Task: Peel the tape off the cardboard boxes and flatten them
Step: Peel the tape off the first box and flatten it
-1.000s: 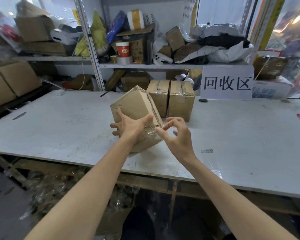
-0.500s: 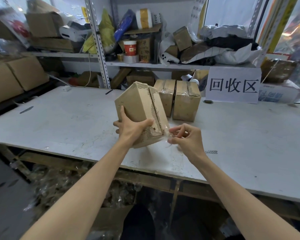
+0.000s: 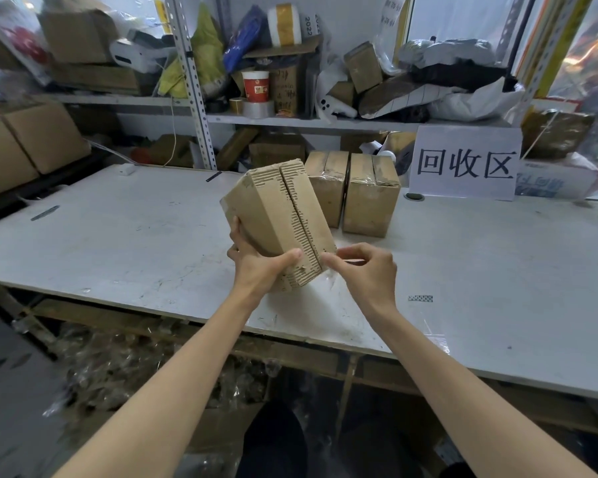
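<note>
White worktable [image 3: 118, 243], sign [image 3: 465, 163] reading 回收区, left hand [image 3: 256, 267] gripping box [image 3: 277, 215], right hand [image 3: 366, 270] pinching tape [image 3: 328, 278]

The cardboard box [image 3: 256, 215] is made of matt brown corrugated card; along its centre seam the outer paper is torn away and rough, ribbed fluting is exposed. A clear, glossy tape strip [image 3: 328, 279] is seen at its lower corner. The two taped boxes [image 3: 372, 201] behind are of the same matt card, banded with shiny, wrinkled transparent tape. The surface [image 3: 118, 236] is a white matt board, scuffed and scratched. The sign [image 3: 465, 163] is printed on plain white paper. The shelf upright [image 3: 191, 81] is of perforated grey metal, dully finished. Crumpled, glinting clear plastic film [image 3: 125, 357] is heaped below.
</note>
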